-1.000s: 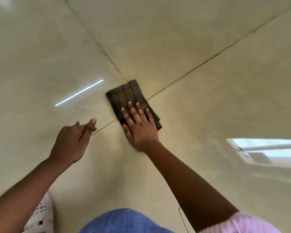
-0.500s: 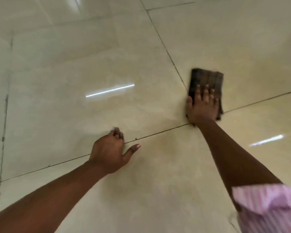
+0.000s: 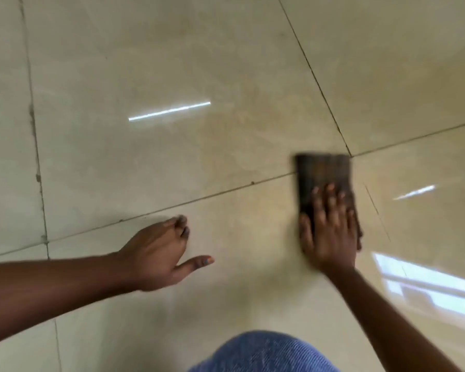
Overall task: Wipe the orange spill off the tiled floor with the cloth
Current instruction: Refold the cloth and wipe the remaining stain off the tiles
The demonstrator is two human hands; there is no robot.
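Note:
A dark plaid cloth [image 3: 322, 173], folded into a rectangle, lies flat on the glossy beige tiled floor [image 3: 172, 162] just below a crossing of grout lines. My right hand [image 3: 330, 232] presses flat on its near half with fingers spread; both are blurred by motion. My left hand [image 3: 159, 253] rests fingertips down on the floor to the left, thumb out, holding nothing. I see no distinct orange spill; the tile around the cloth has only a faint warm tint.
Dark grout lines cross the floor, one running diagonally from left to the cloth. A knee in blue denim [image 3: 263, 353] is at the bottom centre. Reflections of a ceiling light [image 3: 169, 111] and a window [image 3: 427, 288] shine on the tiles.
My right hand has slid the cloth toward me across the grout line, away from the tile crossing. My left hand stays planted on the floor; the camera has shifted.

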